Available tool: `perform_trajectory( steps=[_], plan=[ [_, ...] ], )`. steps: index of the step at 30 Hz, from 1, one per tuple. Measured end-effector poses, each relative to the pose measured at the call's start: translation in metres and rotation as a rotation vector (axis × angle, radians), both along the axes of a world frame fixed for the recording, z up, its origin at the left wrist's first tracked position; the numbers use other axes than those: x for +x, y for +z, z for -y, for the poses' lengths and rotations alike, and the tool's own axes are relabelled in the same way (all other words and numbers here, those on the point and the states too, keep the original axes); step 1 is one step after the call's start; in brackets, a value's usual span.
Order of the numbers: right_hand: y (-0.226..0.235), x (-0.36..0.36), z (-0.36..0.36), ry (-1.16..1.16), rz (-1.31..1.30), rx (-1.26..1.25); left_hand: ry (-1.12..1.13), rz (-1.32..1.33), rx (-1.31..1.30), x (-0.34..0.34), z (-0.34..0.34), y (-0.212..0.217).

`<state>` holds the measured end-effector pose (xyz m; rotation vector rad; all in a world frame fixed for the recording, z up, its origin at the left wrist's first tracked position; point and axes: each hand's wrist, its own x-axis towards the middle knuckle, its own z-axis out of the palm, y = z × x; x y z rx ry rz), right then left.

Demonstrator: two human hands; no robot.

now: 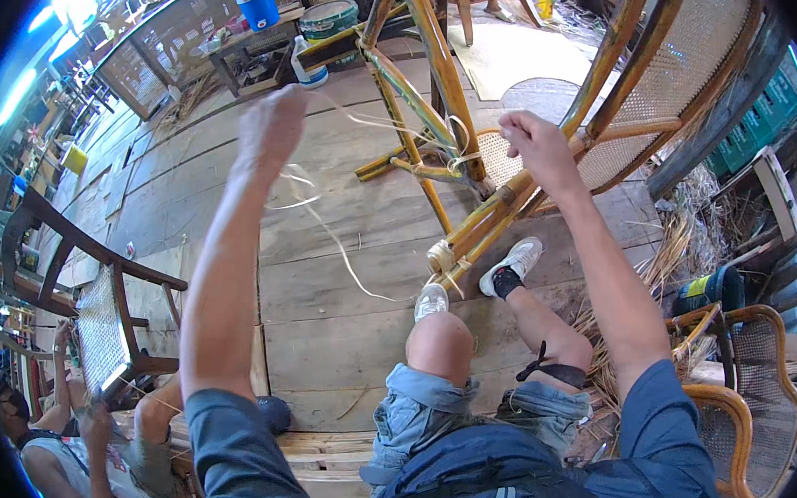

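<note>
My left hand is raised toward the far left, its fingers closed on a thin pale cane strip. From there the strip runs across to a wrapped joint on the rattan chair frame, and a loose length curls down to the floor near my shoe. Held above the frame's thick poles, my right hand has curled fingers; whatever they pinch is too small to make out. The chair lies tipped in front of me, its woven cane panel at the right. Pale binding wraps the pole ends near my feet.
At the left, another person works on a dark chair with a woven seat. A blue cooler, a white jug and a green bucket stand far off. Cane scraps and a rattan chair are at the right.
</note>
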<state>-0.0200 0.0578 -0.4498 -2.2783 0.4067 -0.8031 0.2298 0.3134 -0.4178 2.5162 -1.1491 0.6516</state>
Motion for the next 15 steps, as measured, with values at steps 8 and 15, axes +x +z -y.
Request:
perform_trajectory(
  steps=[8,15],
  plan=[
    [-0.015,0.055,0.031,0.283,-0.485,0.851,-0.396,-0.455,-0.887,0.024,0.12,0.0],
    [-0.025,0.056,0.032,0.256,-0.546,0.691,-0.341,-0.408,-0.706,0.017,0.15,-0.052]
  ],
)
